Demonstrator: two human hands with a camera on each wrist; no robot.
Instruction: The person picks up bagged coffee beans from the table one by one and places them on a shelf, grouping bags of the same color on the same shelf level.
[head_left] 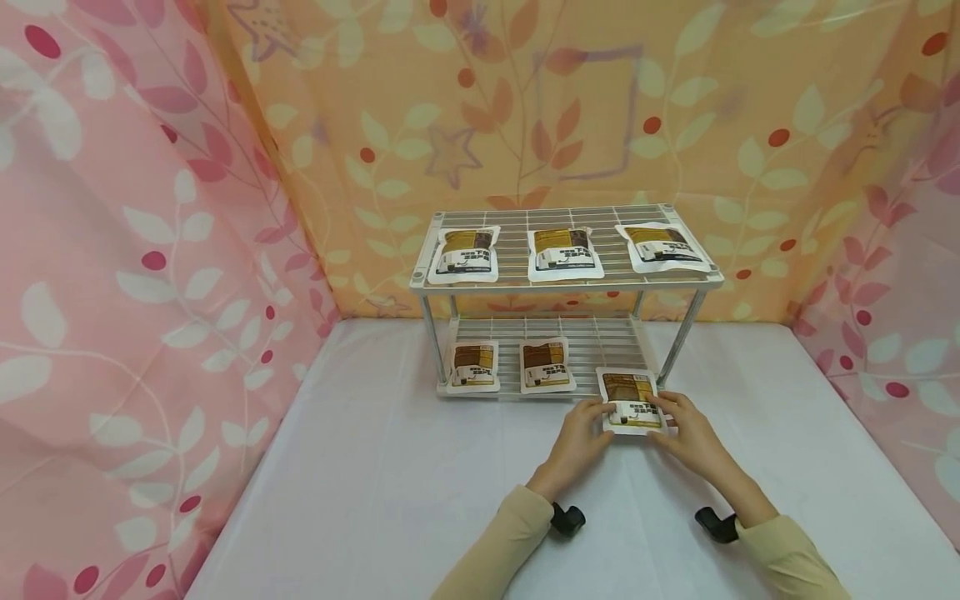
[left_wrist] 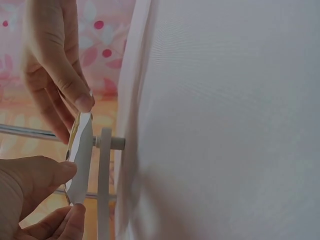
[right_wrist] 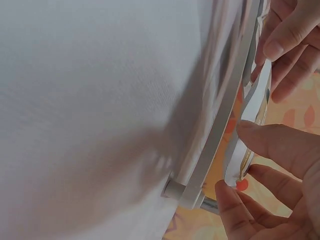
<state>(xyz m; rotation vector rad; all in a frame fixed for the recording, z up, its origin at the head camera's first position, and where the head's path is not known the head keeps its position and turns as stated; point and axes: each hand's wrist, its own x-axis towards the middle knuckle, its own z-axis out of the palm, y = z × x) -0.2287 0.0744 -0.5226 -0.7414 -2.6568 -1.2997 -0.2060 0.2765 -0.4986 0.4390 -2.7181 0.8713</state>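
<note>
A white, brown and gold pouch (head_left: 632, 419) with dark printing is held between both hands at the front right of the rack's lower shelf. My left hand (head_left: 580, 439) pinches its left edge, and my right hand (head_left: 692, 435) pinches the right edge. The left wrist view shows the pouch (left_wrist: 81, 160) edge-on, between thumb and fingers, beside the shelf's front bar (left_wrist: 103, 175). From the right wrist, the pouch (right_wrist: 239, 155) appears close over the shelf's front bar (right_wrist: 215, 135), its far part overlapped by the left hand's fingers.
The white two-tier wire rack (head_left: 562, 287) stands against a floral cloth backdrop (head_left: 495, 125). Three similar pouches lie on its top shelf, one a middle pouch (head_left: 564, 254). Two more, including a left pouch (head_left: 474, 367), lie on the lower shelf. White cloth (head_left: 375, 500) covers the table.
</note>
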